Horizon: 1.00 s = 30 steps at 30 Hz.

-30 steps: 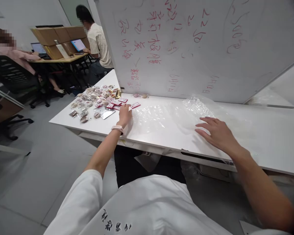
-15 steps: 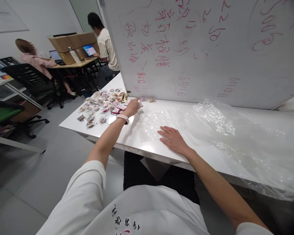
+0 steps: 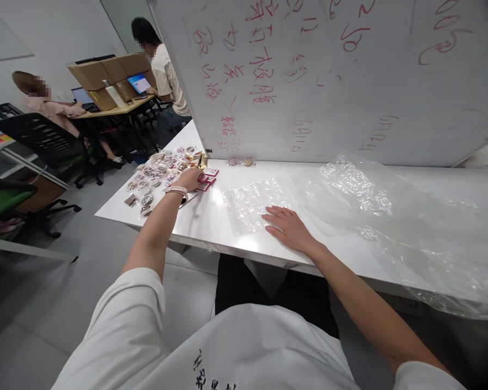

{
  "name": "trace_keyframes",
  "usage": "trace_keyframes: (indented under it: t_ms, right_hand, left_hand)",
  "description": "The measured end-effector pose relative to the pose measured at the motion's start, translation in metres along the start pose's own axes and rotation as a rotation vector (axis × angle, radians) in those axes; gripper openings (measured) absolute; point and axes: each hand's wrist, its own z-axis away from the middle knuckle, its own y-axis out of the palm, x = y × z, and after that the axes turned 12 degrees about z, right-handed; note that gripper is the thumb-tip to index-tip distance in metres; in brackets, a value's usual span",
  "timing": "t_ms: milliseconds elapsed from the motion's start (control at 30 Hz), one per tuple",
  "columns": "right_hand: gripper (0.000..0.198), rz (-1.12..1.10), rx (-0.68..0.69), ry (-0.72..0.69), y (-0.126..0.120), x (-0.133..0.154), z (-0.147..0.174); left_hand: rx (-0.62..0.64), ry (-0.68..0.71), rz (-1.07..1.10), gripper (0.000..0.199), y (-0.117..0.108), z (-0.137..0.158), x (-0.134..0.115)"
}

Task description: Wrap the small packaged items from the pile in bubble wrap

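Observation:
Flat on a clear plastic sheet (image 3: pixel 248 203), which looks like bubble wrap, rests my right hand (image 3: pixel 288 227) with its fingers spread. My left hand (image 3: pixel 190 179), a pale band on its wrist, reaches over the right side of a pile of small clear packets (image 3: pixel 156 169). Right beside its fingers lie red-and-white flat packs (image 3: pixel 206 182), and a gold packet (image 3: pixel 204 160) is just behind. The left fingertips are too small and partly hidden to show whether they grip anything. A phone-like flat thing lies partly under the left wrist.
A whiteboard (image 3: pixel 252 124) with red writing stands along the back of the white table (image 3: pixel 195 222). Two small packets (image 3: pixel 241 162) lie at its foot. More clear plastic (image 3: pixel 423 233) spreads rightward over the front edge. Two people sit at a desk (image 3: pixel 116 112) at far left.
My left hand has moved left, from near the whiteboard's foot to the packet pile, and the red-and-white packs now show to its right. My right hand stays on the plastic. The view has shifted slightly.

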Motion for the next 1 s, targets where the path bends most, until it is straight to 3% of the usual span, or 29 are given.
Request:
trace_keyframes:
  t_ms: [100, 200, 333, 400, 467, 600, 733, 867, 933, 1000]
  right_hand:
    - [0.046, -0.035, -0.024, 0.002, 0.001, -0.001, 0.0]
    - [0.044, -0.108, -0.073, 0.044, 0.001, -0.001, 0.001]
    - [0.042, -0.208, -0.168, 0.185, 0.0, -0.004, 0.002]
    - [0.041, -0.23, -0.205, 0.232, -0.001, -0.005, 0.003]
    - [0.04, -0.243, -0.221, 0.258, -0.002, -0.007, 0.004]
    - [0.038, -0.231, -0.192, 0.252, -0.004, -0.006, 0.007]
    - [0.039, -0.168, -0.153, 0.222, -0.002, -0.003, 0.007]
    - [0.039, -0.124, -0.163, 0.208, 0.001, -0.003, 0.006]
    - [0.037, -0.103, -0.188, 0.244, 0.0, -0.005, 0.007]
    - [0.036, -0.067, -0.204, 0.312, -0.002, -0.007, 0.007]
  left_hand:
    - [-0.074, -0.027, -0.015, 0.024, -0.012, 0.001, -0.018]
    - [-0.169, 0.071, 0.094, 0.028, -0.017, 0.011, -0.063]
    - [-0.07, 0.327, 0.246, 0.033, 0.009, 0.025, -0.148]
    - [-0.027, 0.366, 0.243, 0.037, 0.027, 0.026, -0.18]
    - [-0.031, 0.351, 0.245, 0.039, 0.036, 0.023, -0.196]
    - [-0.037, 0.386, 0.257, 0.037, 0.02, 0.025, -0.178]
    - [0.261, 0.481, 0.146, 0.035, -0.002, 0.048, -0.146]
    - [0.499, 0.48, 0.046, 0.052, 0.004, 0.066, -0.139]
    - [0.503, 0.47, -0.014, 0.051, 0.011, 0.066, -0.139]
    - [0.459, 0.434, -0.083, 0.037, 0.015, 0.063, -0.137]
